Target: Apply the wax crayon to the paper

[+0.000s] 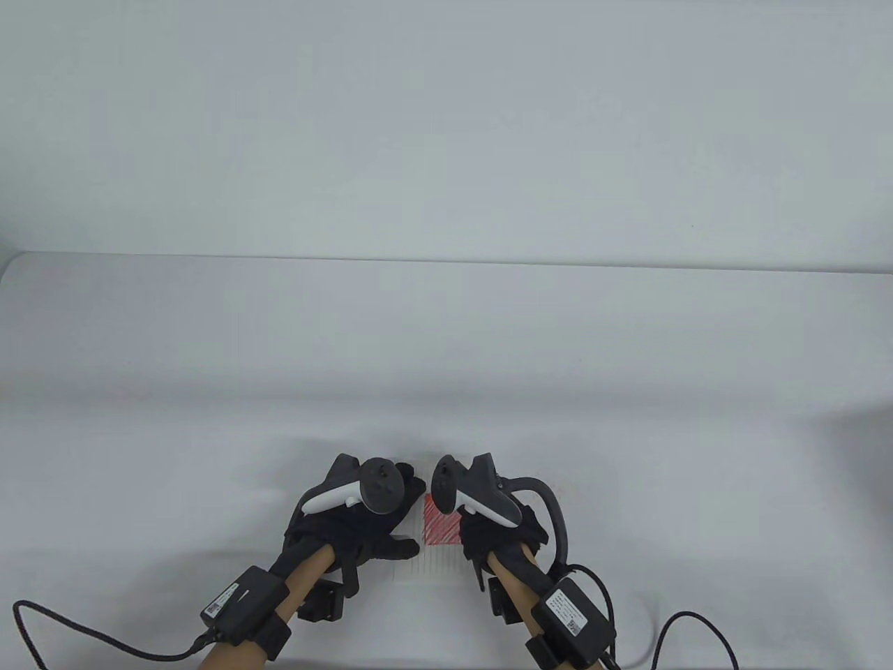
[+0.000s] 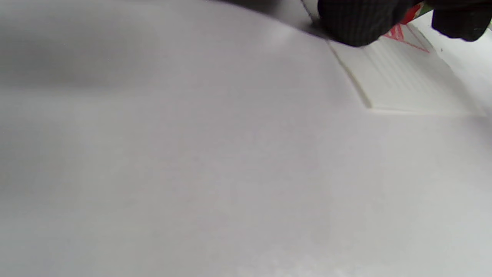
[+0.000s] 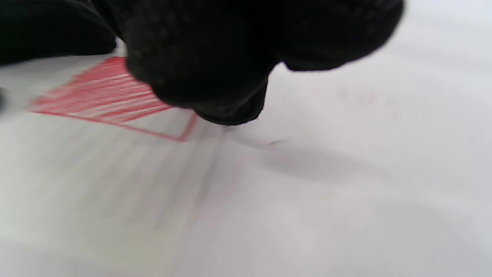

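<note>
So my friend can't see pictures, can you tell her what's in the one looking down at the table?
Two hands in black gloves meet near the bottom of a white table, with a patch of red crayon scribble on lined paper between them. The left hand rests at the paper's left edge, and the right hand is over its right side. Any crayon is hidden.
</note>
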Action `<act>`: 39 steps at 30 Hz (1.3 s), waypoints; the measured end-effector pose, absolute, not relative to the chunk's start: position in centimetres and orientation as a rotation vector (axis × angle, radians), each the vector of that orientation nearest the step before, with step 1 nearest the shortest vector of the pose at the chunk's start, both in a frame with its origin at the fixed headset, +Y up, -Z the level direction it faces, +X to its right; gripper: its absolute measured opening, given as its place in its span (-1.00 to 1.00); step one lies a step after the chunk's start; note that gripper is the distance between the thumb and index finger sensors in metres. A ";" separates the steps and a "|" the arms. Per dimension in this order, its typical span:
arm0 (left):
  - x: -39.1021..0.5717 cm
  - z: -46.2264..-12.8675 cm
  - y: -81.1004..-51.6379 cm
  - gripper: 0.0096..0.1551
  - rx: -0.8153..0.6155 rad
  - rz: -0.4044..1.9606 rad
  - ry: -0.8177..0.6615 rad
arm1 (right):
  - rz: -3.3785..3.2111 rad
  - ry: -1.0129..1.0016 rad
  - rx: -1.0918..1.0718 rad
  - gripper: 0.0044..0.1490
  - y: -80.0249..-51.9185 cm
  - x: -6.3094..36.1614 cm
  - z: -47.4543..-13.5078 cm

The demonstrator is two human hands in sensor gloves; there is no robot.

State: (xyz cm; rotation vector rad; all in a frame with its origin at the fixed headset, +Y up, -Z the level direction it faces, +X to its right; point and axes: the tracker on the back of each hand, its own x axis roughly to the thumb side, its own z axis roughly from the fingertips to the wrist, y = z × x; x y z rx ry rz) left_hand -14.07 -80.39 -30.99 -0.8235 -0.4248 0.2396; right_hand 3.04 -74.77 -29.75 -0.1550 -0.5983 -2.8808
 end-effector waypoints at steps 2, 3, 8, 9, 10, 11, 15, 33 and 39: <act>-14.1 -31.0 -80.4 0.10 -0.824 0.238 -0.425 | -2.922 -0.760 -0.274 -0.52 -74.8 2.7 -29.4; -14.1 -31.0 -80.4 0.10 -0.824 0.238 -0.425 | -2.964 -0.896 -0.327 -0.52 -75.0 2.6 -29.3; -14.1 -31.0 -80.4 0.10 -0.822 0.238 -0.425 | -2.884 -0.602 -0.113 -0.52 -74.8 2.9 -29.7; -14.1 -31.0 -80.4 0.09 -0.823 0.239 -0.425 | -2.854 -0.565 -0.120 -0.53 -74.8 2.8 -29.7; -14.1 -31.0 -80.4 0.09 -0.822 0.238 -0.425 | -2.851 -0.582 -0.160 -0.52 -74.7 2.5 -29.6; -14.1 -31.0 -80.4 0.10 -0.823 0.237 -0.425 | -2.883 -0.675 -0.210 -0.52 -74.8 2.4 -29.4; -14.1 -31.0 -80.4 0.10 -0.823 0.238 -0.425 | -2.943 -0.810 -0.190 -0.52 -74.9 2.7 -29.4; -14.1 -31.0 -80.4 0.10 -0.822 0.239 -0.425 | -2.943 -0.860 -0.181 -0.52 -75.0 2.7 -29.4; -14.1 -31.0 -80.4 0.10 -0.823 0.238 -0.425 | -2.865 -0.683 -0.166 -0.52 -74.8 2.6 -29.5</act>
